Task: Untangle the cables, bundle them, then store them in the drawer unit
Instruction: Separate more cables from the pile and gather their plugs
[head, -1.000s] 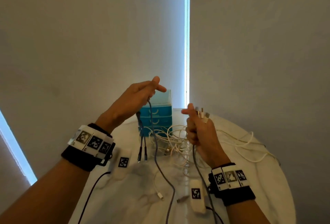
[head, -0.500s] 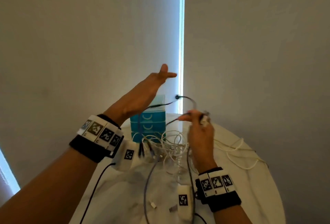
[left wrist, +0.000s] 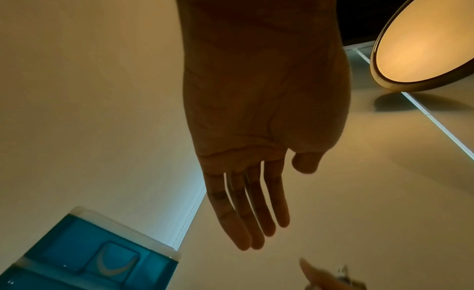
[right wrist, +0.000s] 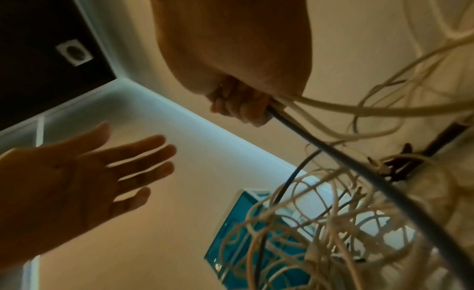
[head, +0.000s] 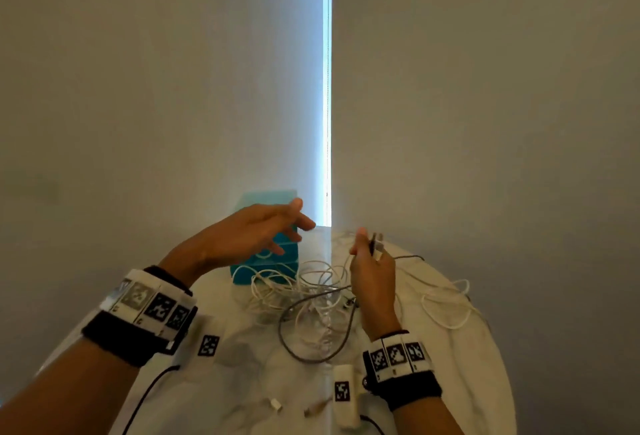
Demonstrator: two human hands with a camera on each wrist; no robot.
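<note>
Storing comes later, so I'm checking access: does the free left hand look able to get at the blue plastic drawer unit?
Probably yes. The left hand is open and empty, hovering just in front of the blue plastic drawer unit. White cables lie against its base, but its upper drawer fronts look unobstructed.

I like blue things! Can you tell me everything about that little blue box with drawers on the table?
The drawer unit is small, see-through blue plastic with pale trim. Its stacked drawers have curved white handles and look closed. It stands upright at the far side of the round white table, near the wall. The left hand hovers open in front of it, hiding its middle. Loops of white cables lie against its base.
</note>
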